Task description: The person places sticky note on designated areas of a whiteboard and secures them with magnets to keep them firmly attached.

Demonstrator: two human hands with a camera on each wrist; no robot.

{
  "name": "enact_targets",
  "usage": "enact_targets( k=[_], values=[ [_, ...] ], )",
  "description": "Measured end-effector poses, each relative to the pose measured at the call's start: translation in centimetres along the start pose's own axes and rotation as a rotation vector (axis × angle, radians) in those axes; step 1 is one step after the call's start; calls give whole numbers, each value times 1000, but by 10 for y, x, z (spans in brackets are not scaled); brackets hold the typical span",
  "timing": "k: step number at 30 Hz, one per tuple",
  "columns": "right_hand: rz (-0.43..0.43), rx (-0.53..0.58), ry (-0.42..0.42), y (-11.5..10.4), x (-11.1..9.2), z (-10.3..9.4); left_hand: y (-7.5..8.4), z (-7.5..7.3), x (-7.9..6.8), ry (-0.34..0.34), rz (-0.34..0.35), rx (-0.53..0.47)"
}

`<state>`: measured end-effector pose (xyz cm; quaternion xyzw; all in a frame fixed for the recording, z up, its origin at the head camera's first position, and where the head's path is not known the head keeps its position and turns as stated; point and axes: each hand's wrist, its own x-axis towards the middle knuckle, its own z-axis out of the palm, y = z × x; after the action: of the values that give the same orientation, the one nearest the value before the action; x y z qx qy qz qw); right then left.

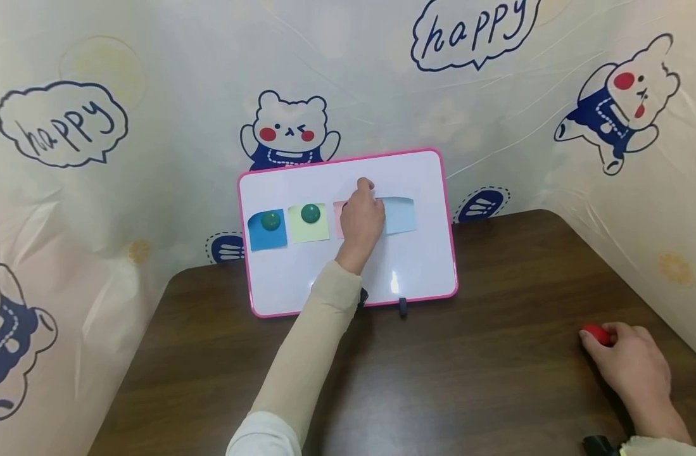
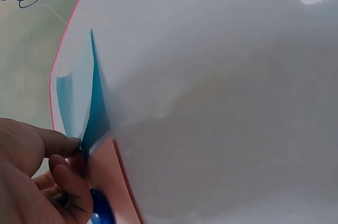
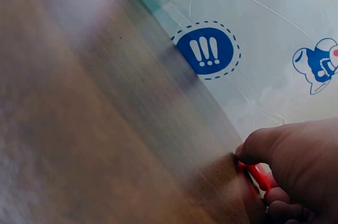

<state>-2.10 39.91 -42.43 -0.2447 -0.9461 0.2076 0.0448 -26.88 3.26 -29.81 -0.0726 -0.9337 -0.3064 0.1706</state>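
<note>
At the whiteboard (image 1: 348,278), my left hand (image 1: 361,218) pinches the near edge of a light blue sticky note (image 1: 400,215) between thumb and finger. That note bows away from the board in the left wrist view. Just beside it is a pink sticky note (image 2: 113,176) with a round blue magnet (image 2: 103,208), partly behind the fingers. On the right of the table, my right hand (image 1: 638,361) grips a red round piece (image 1: 596,334), probably a magnet, partly hidden by the fingers.
Left on the board, a dark blue note (image 1: 268,239) and a pale green note (image 1: 309,232) each carry a green magnet. The pink-framed board leans upright on the brown table (image 1: 484,380), with a small black foot (image 1: 403,308) beneath. A printed curtain (image 1: 171,95) hangs behind.
</note>
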Motion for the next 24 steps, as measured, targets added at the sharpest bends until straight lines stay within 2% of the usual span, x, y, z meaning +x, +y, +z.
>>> enact_targets(
  k=[15, 24],
  values=[
    [-1, -9, 0, 0, 0, 0, 1, 3, -1, 11, 66, 131],
    [10, -15, -4, -2, 0, 0, -4, 10, -5, -1, 148, 281]
  ],
)
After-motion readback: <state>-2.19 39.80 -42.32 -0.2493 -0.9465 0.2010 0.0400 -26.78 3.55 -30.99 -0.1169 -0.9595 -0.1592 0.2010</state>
